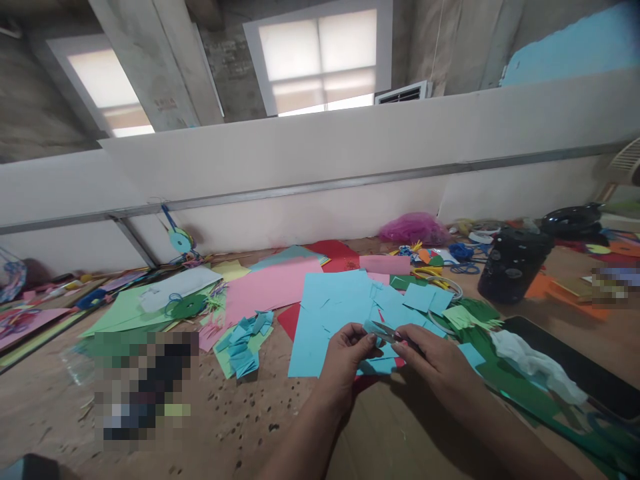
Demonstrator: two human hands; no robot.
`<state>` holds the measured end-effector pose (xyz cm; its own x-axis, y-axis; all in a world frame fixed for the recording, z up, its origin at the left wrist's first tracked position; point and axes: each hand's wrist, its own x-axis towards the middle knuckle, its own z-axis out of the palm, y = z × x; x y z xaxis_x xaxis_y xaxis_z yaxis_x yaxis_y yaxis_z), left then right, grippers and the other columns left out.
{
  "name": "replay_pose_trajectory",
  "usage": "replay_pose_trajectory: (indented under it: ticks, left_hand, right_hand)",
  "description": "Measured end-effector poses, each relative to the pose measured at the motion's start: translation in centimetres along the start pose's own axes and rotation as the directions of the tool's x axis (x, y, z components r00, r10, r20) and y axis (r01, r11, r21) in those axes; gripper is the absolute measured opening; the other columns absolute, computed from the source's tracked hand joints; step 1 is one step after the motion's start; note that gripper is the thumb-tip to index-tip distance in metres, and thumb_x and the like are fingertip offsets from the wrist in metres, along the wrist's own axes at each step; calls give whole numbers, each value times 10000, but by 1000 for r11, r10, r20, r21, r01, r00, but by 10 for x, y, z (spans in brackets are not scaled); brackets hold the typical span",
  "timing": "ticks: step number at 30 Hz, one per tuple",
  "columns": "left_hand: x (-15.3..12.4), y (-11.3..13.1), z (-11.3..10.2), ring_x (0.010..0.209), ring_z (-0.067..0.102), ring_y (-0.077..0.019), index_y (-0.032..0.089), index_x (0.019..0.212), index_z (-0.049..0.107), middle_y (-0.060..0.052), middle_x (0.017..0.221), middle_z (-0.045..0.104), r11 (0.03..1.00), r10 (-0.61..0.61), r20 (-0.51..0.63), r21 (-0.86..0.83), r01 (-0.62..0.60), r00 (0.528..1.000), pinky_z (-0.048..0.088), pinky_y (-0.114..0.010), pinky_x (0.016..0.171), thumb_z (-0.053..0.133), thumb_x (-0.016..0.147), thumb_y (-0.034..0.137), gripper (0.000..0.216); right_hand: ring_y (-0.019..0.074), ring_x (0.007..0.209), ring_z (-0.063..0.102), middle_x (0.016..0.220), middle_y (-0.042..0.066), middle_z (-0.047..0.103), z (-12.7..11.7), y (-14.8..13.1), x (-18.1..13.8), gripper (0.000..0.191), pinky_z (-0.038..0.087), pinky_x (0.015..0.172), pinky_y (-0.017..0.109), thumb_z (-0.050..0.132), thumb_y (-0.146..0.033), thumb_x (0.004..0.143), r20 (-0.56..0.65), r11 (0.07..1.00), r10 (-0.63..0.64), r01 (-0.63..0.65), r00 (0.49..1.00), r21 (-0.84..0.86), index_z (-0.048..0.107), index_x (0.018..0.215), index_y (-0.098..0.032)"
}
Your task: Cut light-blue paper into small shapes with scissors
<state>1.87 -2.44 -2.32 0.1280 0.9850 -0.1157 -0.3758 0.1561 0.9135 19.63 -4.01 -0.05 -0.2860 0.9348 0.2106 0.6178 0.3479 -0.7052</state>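
My left hand (pixel 353 347) is closed, pinching a small piece of light blue paper (pixel 373 327) between thumb and fingers. From the right, my right hand (pixel 425 350) grips a pair of scissors (pixel 384 329), whose blades point left and reach the held piece. Both hands are over a large light blue sheet (pixel 320 313) lying on the table. More light blue squares (pixel 426 297) rest beyond my right hand. To the left, a heap of cut light blue pieces (pixel 244 348) sits on a light green sheet. My fingers hide part of the scissor handles.
Pink sheets (pixel 265 290) and a red sheet (pixel 333 252) spread behind. On the right stand a dark cup (pixel 515 267) and a black flat object (pixel 575 363) with a crumpled white tissue (pixel 537 367). A pink plastic bag (pixel 414 228) lies against the white partition (pixel 310 213).
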Motion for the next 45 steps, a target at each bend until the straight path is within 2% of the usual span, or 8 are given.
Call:
replay_pose_trajectory:
  ticks: [16, 30, 45]
  left_hand:
    - [-1, -1, 1, 627, 614, -115, 146, 729, 635, -38, 734, 690, 999, 7, 1, -48, -6, 1000, 498, -241, 657, 859, 570, 427, 393]
    - [-3, -2, -1, 600, 614, -90, 140, 749, 619, -30, 741, 697, 998, 6, 31, -56, -4, 999, 471, -205, 624, 823, 653, 368, 321]
    - [-3, -2, 1, 595, 619, -97, 126, 749, 628, -27, 711, 684, 997, 20, 32, -71, -18, 999, 475, -207, 622, 817, 665, 338, 296]
  right_hand:
    - [192, 720, 551, 795, 11, 624, 1, -1, -1, 329, 378, 649, 301, 412, -508, 945, -13, 1000, 5, -5, 1000, 19, 573, 854, -236]
    - [203, 761, 562, 833, 11, 630, 3, 0, -2, 333, 375, 680, 312, 399, -507, 954, -19, 1000, 8, -8, 1000, 12, 585, 912, -234]
    - [170, 674, 545, 740, -16, 601, 0, -6, -2, 339, 358, 625, 280, 397, -485, 959, -17, 1000, 5, -5, 1000, -3, 592, 880, -219]
